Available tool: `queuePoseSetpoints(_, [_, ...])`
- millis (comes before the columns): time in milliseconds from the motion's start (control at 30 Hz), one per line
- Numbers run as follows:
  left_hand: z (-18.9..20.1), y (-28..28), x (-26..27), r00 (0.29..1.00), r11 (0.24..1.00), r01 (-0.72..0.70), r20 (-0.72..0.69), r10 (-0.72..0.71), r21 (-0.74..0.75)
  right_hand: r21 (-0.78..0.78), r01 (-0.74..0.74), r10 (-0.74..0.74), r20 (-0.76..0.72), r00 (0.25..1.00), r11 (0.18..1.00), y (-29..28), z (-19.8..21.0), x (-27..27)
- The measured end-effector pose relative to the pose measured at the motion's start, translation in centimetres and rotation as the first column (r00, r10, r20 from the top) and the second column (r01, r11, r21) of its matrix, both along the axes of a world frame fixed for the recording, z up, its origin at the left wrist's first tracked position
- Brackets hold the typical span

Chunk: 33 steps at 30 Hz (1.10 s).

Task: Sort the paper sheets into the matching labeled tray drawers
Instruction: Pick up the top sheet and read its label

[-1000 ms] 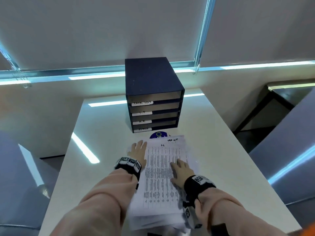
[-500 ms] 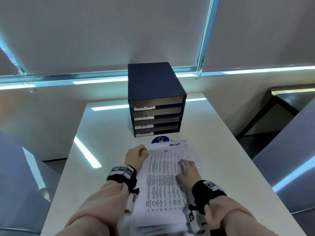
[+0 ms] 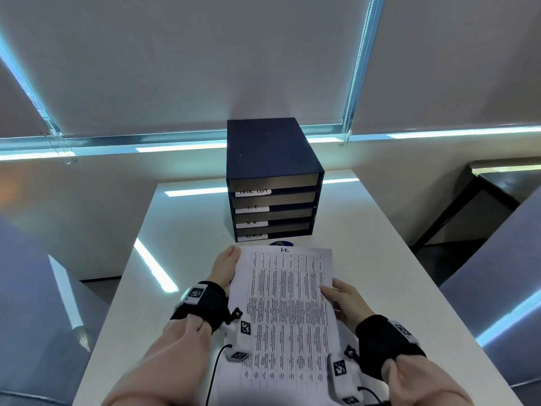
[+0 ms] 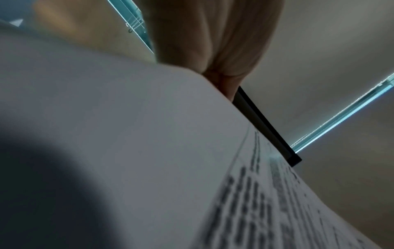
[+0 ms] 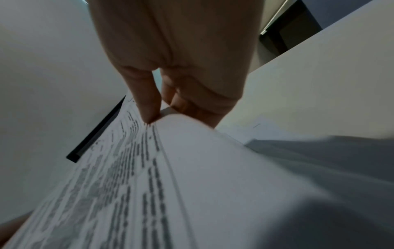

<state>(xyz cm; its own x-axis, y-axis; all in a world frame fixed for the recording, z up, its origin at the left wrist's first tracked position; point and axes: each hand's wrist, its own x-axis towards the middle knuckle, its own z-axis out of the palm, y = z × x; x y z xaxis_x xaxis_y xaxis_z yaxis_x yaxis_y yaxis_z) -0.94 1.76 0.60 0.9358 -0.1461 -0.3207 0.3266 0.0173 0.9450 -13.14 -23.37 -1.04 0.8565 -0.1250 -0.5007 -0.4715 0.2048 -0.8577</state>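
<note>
You're mid-transfer: one sheet marked "I.T." at its top is up off the table and held between both hands, top edge pointing at the drawer unit straight ahead of your fingertips.

Left hand: at the sheet's upper left edge, fingers curled under and round it. The left wrist view shows only the palm against the paper, so I can't tell how the thumb sits.

Right hand: on the right edge, lower down than the left. The right wrist view shows a clear pinch, a fingertip on the printed face and the other fingers beneath. More sheets seem to lie on the table under that hand.

Labels top to bottom: TASK LIST, I.T, H.R., ADMIN. My read is that the target is the I.T drawer, second from top, just beyond and above the sheet's leading edge.

Next move, as I see it:
- raise the leading edge to that slot
- keep the sheet flat, since it bows between two grips
- feed it straight in; the slots are shallow and stacked tight, so it's easy to land one slot off.
</note>
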Motion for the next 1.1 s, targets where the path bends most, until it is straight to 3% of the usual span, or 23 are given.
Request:
queuePoseSetpoints(300, [0.0, -0.4, -0.6, 0.999, 0.996, -0.022, -0.035, 0.025, 0.081, 0.100, 0.060, -0.062, 0.021, 0.998, 0.993, -0.3, 0.2, -1.4])
queuePoseSetpoints(500, [0.4, -0.5, 1.4, 0.992, 0.988, -0.114, -0.035, 0.118, 0.107, 0.070, -0.001, 0.005, -0.063, 0.998, 0.998, 0.7, -3.8, -2.2])
queuePoseSetpoints(700, [1.4, -0.3, 1.6, 0.988, 0.972, 0.099, -0.137, -0.070, 0.214, 0.030, 0.059, -0.058, -0.043, 0.997, 0.998, 0.1, 2.3, 4.5])
queuePoseSetpoints(867, [0.1, 0.1, 1.6, 0.966, 0.981, 0.170, -0.210, -0.148, 0.093, -0.097, 0.068, -0.080, -0.126, 0.989, 0.993, -1.9, 1.2, 13.0])
queuePoseSetpoints(933, [0.0, 0.1, 1.8, 0.955, 0.982, 0.185, -0.243, -0.169, 0.044, -0.131, 0.002, -0.023, -0.160, 0.987, 0.991, -2.2, 1.1, 16.0])
queuePoseSetpoints(1000, [-0.1, -0.3, 2.5, 0.944, 0.982, 0.187, -0.276, -0.181, -0.006, -0.204, -0.053, 0.025, -0.141, 0.990, 0.978, -1.7, 3.4, 17.7])
queuePoseSetpoints(1100, [-1.3, -0.8, 4.3, 0.962, 0.998, 0.063, -0.265, -0.062, -0.006, -0.249, -0.106, 0.068, -0.155, 0.985, 0.963, -1.6, 5.3, 17.7])
